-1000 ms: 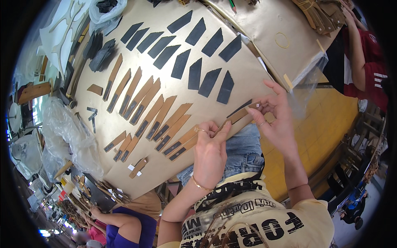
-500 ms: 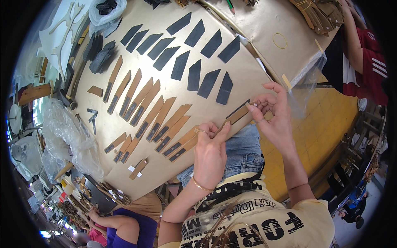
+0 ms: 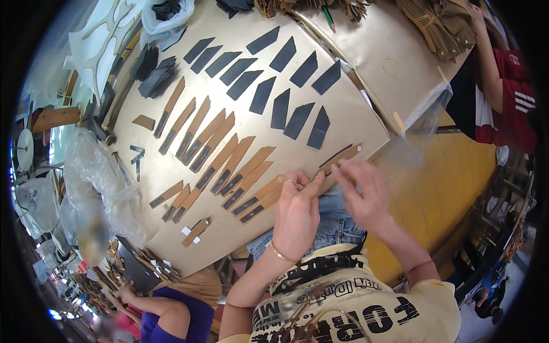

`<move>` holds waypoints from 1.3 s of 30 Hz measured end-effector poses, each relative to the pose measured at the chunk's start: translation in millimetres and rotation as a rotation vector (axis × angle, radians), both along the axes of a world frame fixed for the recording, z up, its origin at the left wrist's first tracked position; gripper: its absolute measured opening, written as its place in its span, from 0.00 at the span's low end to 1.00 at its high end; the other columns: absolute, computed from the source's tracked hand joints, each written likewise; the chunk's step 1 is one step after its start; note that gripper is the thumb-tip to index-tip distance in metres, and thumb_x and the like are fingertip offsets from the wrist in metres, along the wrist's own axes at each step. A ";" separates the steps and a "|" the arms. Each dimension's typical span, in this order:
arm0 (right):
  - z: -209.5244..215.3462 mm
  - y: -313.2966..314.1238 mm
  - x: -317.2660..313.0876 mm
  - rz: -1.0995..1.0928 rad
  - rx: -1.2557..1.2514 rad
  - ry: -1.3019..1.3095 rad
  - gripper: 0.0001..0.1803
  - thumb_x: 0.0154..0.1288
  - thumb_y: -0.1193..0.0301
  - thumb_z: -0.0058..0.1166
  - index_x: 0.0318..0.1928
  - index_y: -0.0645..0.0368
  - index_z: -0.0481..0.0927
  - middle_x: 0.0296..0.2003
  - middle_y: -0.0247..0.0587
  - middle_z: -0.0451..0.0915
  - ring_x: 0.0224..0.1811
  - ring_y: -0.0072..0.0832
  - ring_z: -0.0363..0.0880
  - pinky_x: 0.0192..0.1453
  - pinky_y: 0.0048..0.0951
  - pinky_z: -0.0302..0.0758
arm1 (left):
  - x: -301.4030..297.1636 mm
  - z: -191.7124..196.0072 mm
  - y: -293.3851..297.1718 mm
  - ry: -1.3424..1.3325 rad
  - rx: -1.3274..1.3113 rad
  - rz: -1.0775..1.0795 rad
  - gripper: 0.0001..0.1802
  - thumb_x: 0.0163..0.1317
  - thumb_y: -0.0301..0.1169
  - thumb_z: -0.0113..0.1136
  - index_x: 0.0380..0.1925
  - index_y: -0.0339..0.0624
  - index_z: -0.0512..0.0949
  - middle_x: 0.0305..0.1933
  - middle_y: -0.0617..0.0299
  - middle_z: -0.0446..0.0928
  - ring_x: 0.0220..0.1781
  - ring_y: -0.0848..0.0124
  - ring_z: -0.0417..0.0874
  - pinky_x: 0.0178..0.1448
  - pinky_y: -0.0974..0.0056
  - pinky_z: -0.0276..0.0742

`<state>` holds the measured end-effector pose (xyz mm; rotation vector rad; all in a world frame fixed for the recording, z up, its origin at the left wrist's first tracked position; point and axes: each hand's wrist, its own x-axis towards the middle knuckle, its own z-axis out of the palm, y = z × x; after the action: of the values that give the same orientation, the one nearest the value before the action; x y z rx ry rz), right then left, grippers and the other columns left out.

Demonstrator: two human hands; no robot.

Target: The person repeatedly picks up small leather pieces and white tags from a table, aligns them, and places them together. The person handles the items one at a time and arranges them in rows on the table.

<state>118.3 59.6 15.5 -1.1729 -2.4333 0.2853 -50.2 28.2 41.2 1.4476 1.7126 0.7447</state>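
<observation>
While a broad table [image 3: 357, 128] covered in gold-toned paper spreads before the person, a heap of clear plastic [image 3: 103, 186] lies along its left side and a bundle of brown pieces [image 3: 440, 26] sits at the far right. The left hand [image 3: 297, 214] closes thumb and fingers on the near end of a brown strip [image 3: 353, 153], which slants along the table's near edge. The right hand [image 3: 366, 194] bends over the strip's middle; whether its fingers pinch it cannot be told. Toward the left lie brown strips with black patches [image 3: 210, 178]; beyond them, slanted black pieces [image 3: 282, 55] stand apart in rows. A narrow black strip [image 3: 335, 155] runs along the held strip's far edge, and a small white square [image 3: 359, 148] marks its right end.
</observation>
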 end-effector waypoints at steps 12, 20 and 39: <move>10.8 2.0 -18.8 -0.256 -0.322 0.416 0.16 0.57 0.78 0.65 0.48 0.62 0.84 0.41 0.45 0.85 0.43 0.38 0.84 0.46 0.33 0.81 | -1.9 7.1 5.6 -0.389 0.016 0.163 0.13 0.62 0.23 0.63 0.48 0.39 0.83 0.37 0.56 0.82 0.35 0.62 0.83 0.41 0.63 0.76; 4.2 6.4 -12.6 -0.421 -0.509 0.514 0.08 0.62 0.77 0.64 0.42 0.64 0.85 0.38 0.46 0.86 0.36 0.32 0.86 0.43 0.29 0.80 | -4.6 -7.2 2.2 0.149 0.244 -0.022 0.12 0.57 0.25 0.67 0.43 0.42 0.85 0.43 0.56 0.76 0.44 0.58 0.78 0.50 0.58 0.71; 7.0 4.6 -16.4 -0.387 -0.555 0.545 0.10 0.66 0.76 0.58 0.45 0.68 0.82 0.34 0.42 0.84 0.34 0.23 0.80 0.41 0.26 0.75 | -506.6 -54.5 -77.1 0.698 -0.046 0.925 0.28 0.49 0.48 0.75 0.37 0.32 0.84 0.37 0.45 0.85 0.43 0.51 0.86 0.48 0.55 0.79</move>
<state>101.9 64.1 22.5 -1.5095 -1.6538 1.0476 -556.7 -48.9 -13.3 0.8553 2.9896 0.6622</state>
